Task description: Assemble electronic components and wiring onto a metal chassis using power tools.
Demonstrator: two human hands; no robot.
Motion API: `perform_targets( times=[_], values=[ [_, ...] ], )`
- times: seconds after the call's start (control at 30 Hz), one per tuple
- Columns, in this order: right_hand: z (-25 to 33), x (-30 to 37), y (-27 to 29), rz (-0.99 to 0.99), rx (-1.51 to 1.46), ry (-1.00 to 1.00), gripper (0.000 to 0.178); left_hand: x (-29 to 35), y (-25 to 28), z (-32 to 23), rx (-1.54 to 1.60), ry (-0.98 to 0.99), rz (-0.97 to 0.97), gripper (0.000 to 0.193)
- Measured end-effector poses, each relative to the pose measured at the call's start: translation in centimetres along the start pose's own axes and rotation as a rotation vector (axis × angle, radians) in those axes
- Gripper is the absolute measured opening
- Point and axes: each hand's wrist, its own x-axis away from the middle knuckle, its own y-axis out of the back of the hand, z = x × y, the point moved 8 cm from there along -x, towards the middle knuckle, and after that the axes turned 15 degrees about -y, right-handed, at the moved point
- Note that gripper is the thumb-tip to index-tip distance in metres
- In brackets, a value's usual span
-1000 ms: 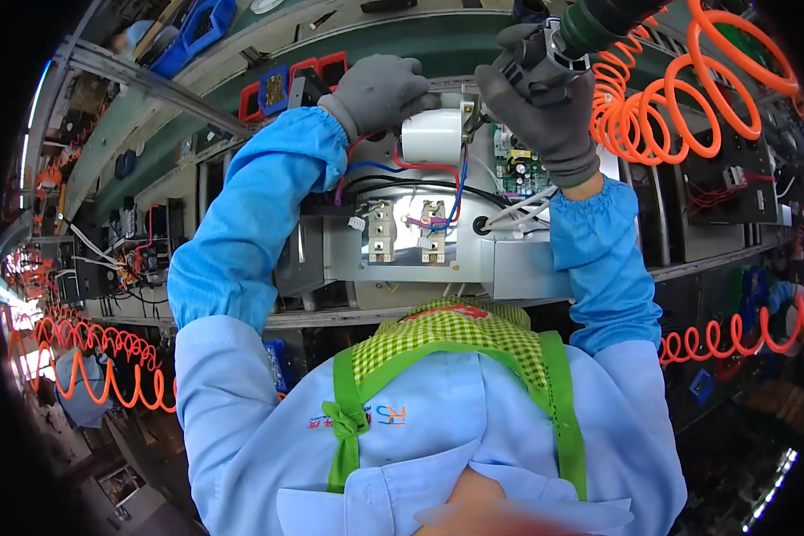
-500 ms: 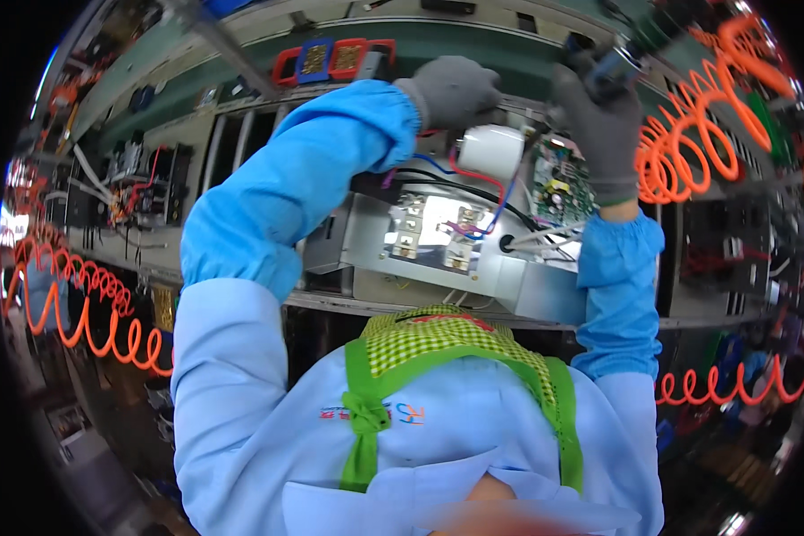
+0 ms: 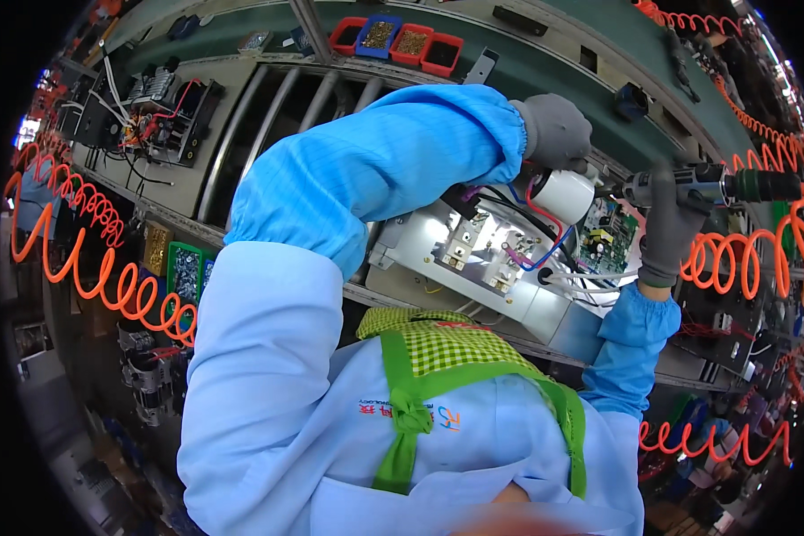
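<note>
My right hand (image 3: 672, 228), in a grey glove, is wrapped round a pneumatic screwdriver (image 3: 704, 185). The tool lies nearly level, its front end pointing left toward the far side of a white cylinder (image 3: 565, 198). Just beyond that cylinder my left hand (image 3: 556, 132), gloved too, is closed; what its fingers hold is hidden. The cylinder sits in an open metal housing (image 3: 406, 246), among red, blue and black wires. Right of it, below the tool, is a green circuit board (image 3: 609, 234).
Red and blue trays (image 3: 380, 36) of small parts stand at the far edge. Metal rollers (image 3: 255, 125) lie left of the housing, past them another opened unit (image 3: 156, 116). An orange coiled air hose (image 3: 728, 259) hangs at the right; another coiled hose (image 3: 89, 259) hangs at the left.
The screwdriver has swung down from the upper right to nearly level, with its front end near the white cylinder. My left hand has come closer to the cylinder. The whole view has shifted.
</note>
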Motion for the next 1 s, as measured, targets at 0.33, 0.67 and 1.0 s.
perform_targets(
  times=[0.33, 0.67, 1.0],
  values=[
    [-0.8, -0.3, 0.5, -0.001, 0.008, 0.073, 0.028, 0.0, -0.3, 0.1, -0.002, -0.018, -0.030, 0.039],
    [-0.5, 0.0, 1.0, 0.034, -0.025, 0.058, 0.031, 0.1, 1.4, 0.3, 0.073, 0.063, -0.152, 0.046],
    [14.0, 2.0, 5.4, -0.045, -0.187, 0.480, 0.050, 7.6, 4.8, 4.3, 0.714, 0.119, -1.046, 0.033]
  ],
)
